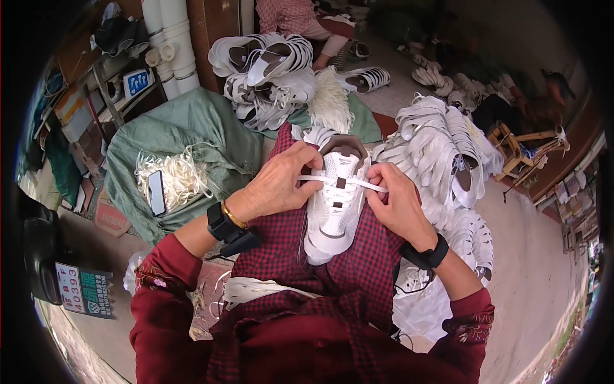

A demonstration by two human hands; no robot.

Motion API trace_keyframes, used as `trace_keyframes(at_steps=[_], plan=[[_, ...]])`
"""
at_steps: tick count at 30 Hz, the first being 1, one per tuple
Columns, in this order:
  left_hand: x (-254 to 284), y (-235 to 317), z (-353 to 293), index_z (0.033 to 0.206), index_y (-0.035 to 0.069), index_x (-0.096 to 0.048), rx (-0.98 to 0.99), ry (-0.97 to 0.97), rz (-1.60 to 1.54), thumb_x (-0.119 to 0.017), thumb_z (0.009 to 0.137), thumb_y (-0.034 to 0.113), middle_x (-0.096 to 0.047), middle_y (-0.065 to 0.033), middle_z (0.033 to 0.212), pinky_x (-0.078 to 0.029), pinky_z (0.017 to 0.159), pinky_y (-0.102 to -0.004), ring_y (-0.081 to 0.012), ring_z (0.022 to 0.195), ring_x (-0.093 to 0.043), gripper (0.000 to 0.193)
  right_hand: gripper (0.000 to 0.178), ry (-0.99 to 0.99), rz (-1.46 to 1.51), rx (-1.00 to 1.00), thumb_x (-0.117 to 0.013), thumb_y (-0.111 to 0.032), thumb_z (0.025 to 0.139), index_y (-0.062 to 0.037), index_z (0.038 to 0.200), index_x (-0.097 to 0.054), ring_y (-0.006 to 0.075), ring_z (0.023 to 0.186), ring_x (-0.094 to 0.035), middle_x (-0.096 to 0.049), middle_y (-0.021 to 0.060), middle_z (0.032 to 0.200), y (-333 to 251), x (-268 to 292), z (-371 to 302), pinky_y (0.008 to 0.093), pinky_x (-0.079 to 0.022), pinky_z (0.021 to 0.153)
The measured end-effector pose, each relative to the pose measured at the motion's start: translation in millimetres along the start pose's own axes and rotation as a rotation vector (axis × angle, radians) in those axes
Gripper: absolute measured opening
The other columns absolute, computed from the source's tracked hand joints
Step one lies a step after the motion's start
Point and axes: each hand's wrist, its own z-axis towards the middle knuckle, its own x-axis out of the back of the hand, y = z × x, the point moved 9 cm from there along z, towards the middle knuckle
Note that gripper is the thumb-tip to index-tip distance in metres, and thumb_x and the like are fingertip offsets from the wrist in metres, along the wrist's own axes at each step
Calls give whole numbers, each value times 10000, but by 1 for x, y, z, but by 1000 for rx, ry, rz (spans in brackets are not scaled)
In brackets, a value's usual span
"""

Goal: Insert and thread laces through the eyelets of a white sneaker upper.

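Note:
A white sneaker (334, 221) with a brown lining lies on my lap, its toe pointing toward me. One white shoelace (329, 181) runs across it below the tongue. My left hand (281, 179) pinches the lace on the left side of the shoe, thumb against fingers. On the right, my right hand (395, 198) pinches the other stretch of lace, whose end sticks out past the fingers. A checked red and dark apron (268, 256) is under the shoe. A bundle of white laces (262, 290) rests on the apron nearer to me.
At left, a green sack (192, 121) bears a heap of white laces (182, 173) and a phone (156, 192). Stacked white shoes (268, 64) stand ahead, more shoe pieces (435, 141) at right. Another person (288, 19) sits at the back near a wooden chair (511, 150) farther right.

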Motion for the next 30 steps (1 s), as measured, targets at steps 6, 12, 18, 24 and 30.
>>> trace_keyframes(at_steps=[6,12,18,24,30], plan=[[0,12,-9,1082,81,-600,-200,91,314,-781,838,207,-562,-85,880,-513,627,-383,-284,704,-615,329,116,-13,-204,161,-636,-119,950,-18,936,-579,364,666,-632,-591,155,698,15,15,-16,429,-489,598],[4,4,-19,1104,119,-609,-411,107,611,-755,854,233,-503,-75,812,-484,583,-401,-262,664,-604,311,174,5,-289,253,-703,-144,907,-61,1029,-611,334,697,-640,-612,103,829,11,19,-19,430,-502,609],[50,-37,-46,1090,130,-587,-329,35,878,-686,899,201,-511,-73,832,-497,597,-386,-256,657,-604,226,146,-38,-478,307,-666,-123,922,-80,1048,-606,340,715,-641,-582,111,844,14,31,-22,453,-506,622],[139,-63,-88,1088,91,-585,-142,150,963,-648,888,95,-564,-97,843,-493,652,-422,-309,721,-619,210,120,25,-652,218,-617,-93,930,-73,1048,-609,367,786,-652,-628,139,901,49,111,-38,442,-515,653],[256,-56,-153,1112,64,-586,46,370,1114,-568,971,70,-666,-148,985,-512,708,-442,-379,840,-654,142,123,166,-828,-35,-574,-68,969,-14,1068,-622,407,880,-673,-680,207,965,75,235,-97,430,-533,723]])
